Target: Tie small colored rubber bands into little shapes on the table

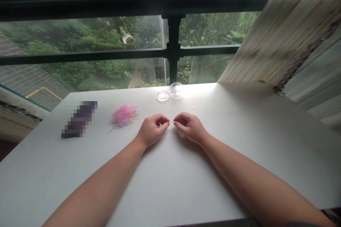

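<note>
My left hand (154, 127) and my right hand (190, 126) face each other over the white table (160, 181), each with thumb and forefinger pinched. A tiny pale thing shows in the small gap between the fingertips, too small to make out. Left of my left hand lies a loose pile of thin pink and pastel strips (125, 115). One thin pink strip (193, 108) lies apart, just beyond my right hand. Behind the hands, a clear round container (177, 90) stands beside a clear round lid (163, 95).
A dark pixelated object (81, 120) lies at the table's left. Along the far edge runs a window with a green frame (174, 35), trees outside. A striped curtain (266, 32) hangs at the right.
</note>
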Demonstrator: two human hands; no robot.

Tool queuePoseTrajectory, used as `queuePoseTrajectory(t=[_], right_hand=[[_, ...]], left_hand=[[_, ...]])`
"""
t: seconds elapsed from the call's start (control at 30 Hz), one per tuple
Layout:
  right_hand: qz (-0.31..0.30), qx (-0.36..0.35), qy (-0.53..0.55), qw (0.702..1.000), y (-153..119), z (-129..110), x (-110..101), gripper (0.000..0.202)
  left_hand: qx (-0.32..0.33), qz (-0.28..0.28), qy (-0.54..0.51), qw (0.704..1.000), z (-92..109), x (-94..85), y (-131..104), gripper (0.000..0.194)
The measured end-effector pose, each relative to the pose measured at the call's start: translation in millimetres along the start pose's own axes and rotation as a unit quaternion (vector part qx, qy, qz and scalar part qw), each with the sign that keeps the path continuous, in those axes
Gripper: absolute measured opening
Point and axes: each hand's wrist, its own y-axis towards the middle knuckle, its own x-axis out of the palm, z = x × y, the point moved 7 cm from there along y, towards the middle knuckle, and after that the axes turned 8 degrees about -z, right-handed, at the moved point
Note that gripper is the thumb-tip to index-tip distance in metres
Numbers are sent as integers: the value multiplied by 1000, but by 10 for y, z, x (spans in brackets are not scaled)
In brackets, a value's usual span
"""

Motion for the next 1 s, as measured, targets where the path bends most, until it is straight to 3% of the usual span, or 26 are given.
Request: queuePoseTrajectory(t=[0.13,0.5,1.0], right_hand=[[39,18,-1,999,27,54,-50,12],[120,29,-15,992,43,87,-199,12],[171,68,-27,983,25,237,-404,17]], left_hand=[[-14,38,59,997,-42,-35,129,16],[-13,46,186,981,-87,76,491,17],[-21,36,125,991,-98,36,396,20]])
